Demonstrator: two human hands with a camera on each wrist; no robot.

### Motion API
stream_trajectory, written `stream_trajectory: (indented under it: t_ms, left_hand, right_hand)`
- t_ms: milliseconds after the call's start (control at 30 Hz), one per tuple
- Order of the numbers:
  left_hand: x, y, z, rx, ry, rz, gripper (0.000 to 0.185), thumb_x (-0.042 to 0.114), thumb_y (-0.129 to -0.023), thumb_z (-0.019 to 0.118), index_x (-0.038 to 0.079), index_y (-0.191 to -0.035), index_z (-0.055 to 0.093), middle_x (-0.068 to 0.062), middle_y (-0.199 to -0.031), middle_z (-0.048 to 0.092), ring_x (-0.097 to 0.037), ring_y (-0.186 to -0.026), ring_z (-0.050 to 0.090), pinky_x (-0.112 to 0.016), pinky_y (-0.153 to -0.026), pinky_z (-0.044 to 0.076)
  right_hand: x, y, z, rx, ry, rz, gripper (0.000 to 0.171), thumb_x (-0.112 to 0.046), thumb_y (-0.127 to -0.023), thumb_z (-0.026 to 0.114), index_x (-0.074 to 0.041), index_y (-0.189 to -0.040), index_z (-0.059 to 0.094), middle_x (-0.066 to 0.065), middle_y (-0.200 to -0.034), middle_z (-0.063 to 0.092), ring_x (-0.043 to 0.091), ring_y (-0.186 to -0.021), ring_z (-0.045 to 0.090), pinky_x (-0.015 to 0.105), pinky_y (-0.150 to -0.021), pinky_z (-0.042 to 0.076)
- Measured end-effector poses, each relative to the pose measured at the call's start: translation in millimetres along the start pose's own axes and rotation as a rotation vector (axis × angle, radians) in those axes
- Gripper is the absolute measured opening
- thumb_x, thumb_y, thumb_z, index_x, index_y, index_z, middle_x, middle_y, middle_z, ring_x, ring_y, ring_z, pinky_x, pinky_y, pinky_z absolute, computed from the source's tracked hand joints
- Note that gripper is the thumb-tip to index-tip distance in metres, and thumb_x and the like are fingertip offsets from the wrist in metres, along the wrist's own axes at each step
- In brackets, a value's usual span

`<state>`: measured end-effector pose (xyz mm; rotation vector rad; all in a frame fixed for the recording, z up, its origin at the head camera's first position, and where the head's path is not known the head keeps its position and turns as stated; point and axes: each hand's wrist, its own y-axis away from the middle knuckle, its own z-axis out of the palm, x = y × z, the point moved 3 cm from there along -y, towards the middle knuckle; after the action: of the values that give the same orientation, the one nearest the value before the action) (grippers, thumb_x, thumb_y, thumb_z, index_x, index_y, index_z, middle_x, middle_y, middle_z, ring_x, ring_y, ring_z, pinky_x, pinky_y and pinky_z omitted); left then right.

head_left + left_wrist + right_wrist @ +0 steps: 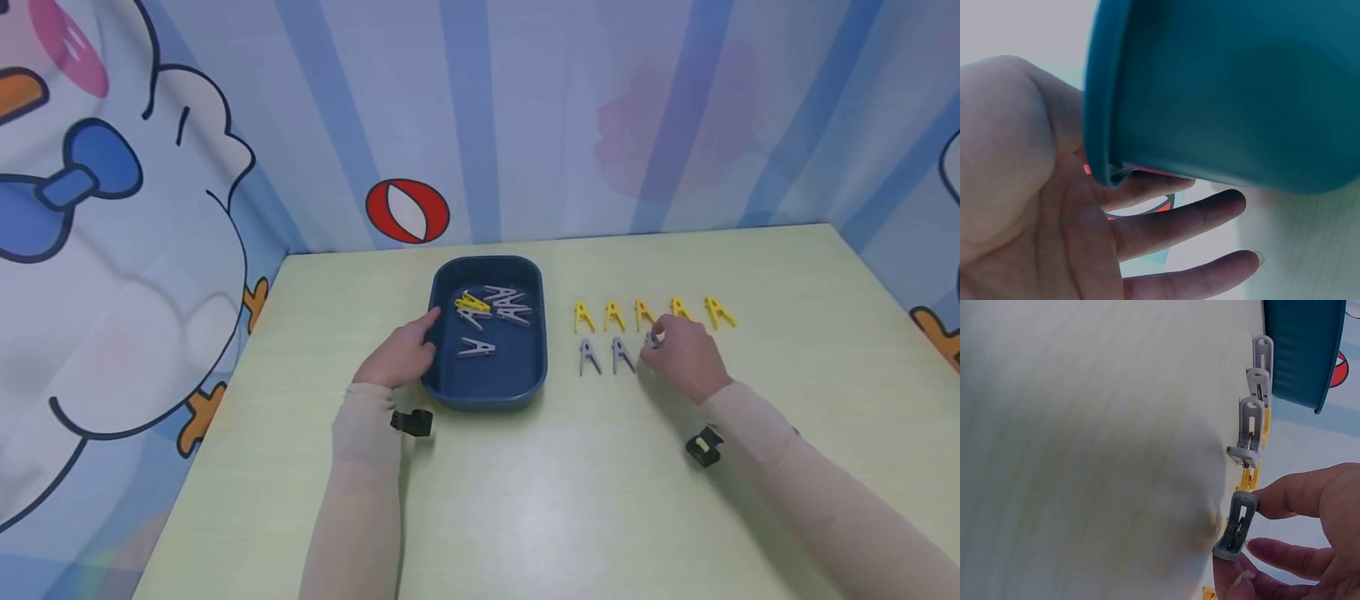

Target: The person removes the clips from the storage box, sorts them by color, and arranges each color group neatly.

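Grey clothespin (1233, 540), up off the surface, at the right-hand end of the grey row. Pinched between thumb and fingers of the right hand (686, 354); the grasp shows clearly in the right wrist view. Two more grey clothespins (622, 356) next to it, side by side, legs spread toward the person. Behind them, a row of five yellow clothespins (584, 317), spaced apart; the fourth partly covered by the right hand.

Left of the rows, near them: blue tray (483, 392). In it, several grey pegs (477, 347) and one yellow peg (472, 302), the yellow lying over a grey; one grey sits apart from the cluster, nearer the person. Left hand (397, 354) at the tray's left rim, touching it, fingers extended and loosely spread, thumb partly hidden by the rim.

Small black devices (411, 422) by both wrists, pale sleeves (367, 500) on both arms. All on a pale surface (525, 500). Beyond: blue-striped backdrop (525, 125), red-and-white ball (378, 212) printed on it, large cartoon figure with a blue bow tie at left
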<state>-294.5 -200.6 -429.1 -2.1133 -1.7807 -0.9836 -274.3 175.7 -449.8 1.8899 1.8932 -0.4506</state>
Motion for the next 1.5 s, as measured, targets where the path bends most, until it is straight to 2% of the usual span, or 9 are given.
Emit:
stream_trajectory:
  t_ms: [200,567,833,1033,1233,1500]
  left_hand:
    - [-0.4,0.0,0.0,-0.002,0.007,0.005,0.059,0.012,-0.103,0.037,0.007,-0.159,0.018,-0.012,-0.161,0.026,-0.025,-0.142,0.032,-0.045,-0.115,0.028]
    - [0.1,0.5,0.4,0.003,0.009,0.005,0.059,0.012,-0.103,0.037,0.007,-0.159,0.018,-0.012,-0.161,0.025,-0.026,-0.145,0.027,-0.045,-0.115,0.026]
    - [-0.3,-0.7,0.5,0.003,0.002,0.019,0.059,0.010,-0.103,0.037,0.005,-0.159,0.018,-0.012,-0.161,0.024,-0.026,-0.145,0.027,-0.046,-0.115,0.026]
    - [0.5,0.3,0.5,0.002,0.010,0.007,0.059,0.011,-0.104,0.037,0.006,-0.159,0.017,-0.012,-0.161,0.023,-0.026,-0.146,0.026,-0.046,-0.115,0.026]
    - [-0.3,0.1,0.9,0.003,0.012,-0.001,0.059,0.011,-0.104,0.038,0.006,-0.159,0.017,-0.011,-0.162,0.023,-0.026,-0.145,0.028,-0.046,-0.115,0.026]
    - [-0.9,-1.3,0.7,-0.003,0.006,0.008,0.059,0.011,-0.104,0.037,0.006,-0.159,0.017,-0.013,-0.161,0.024,-0.027,-0.146,0.026,-0.046,-0.115,0.026]
  right_hand:
    - [3.6,-1.5,1.7,-0.020,0.005,0.022,0.038,-0.010,-0.088,0.063,0.015,-0.116,0.058,0.026,-0.098,0.065,0.027,-0.072,0.058,0.036,-0.063,0.048]
    - [1.4,-1.9,1.8,-0.029,0.017,0.040,0.037,-0.009,-0.089,0.063,0.015,-0.117,0.057,0.026,-0.098,0.065,0.027,-0.073,0.057,0.036,-0.063,0.047]
    - [1.4,-1.2,2.1,-0.028,0.023,0.031,0.037,-0.009,-0.089,0.064,0.015,-0.115,0.057,0.026,-0.097,0.064,0.027,-0.072,0.057,0.037,-0.064,0.048]
    - [-0.7,-1.4,0.6,-0.010,0.029,0.013,0.042,-0.011,-0.089,0.063,0.017,-0.119,0.055,0.030,-0.103,0.063,0.028,-0.071,0.056,0.039,-0.065,0.049]
    - [-11.8,-1.8,-2.6,0.019,0.039,0.003,0.044,-0.010,-0.089,0.060,0.017,-0.124,0.054,0.028,-0.102,0.063,0.025,-0.067,0.053,0.037,-0.058,0.045]
    - [-42.2,-0.5,-8.3,0.075,0.049,-0.077,0.041,-0.011,-0.091,0.061,0.017,-0.121,0.057,0.029,-0.101,0.063,0.035,-0.084,0.059,0.046,-0.071,0.050]
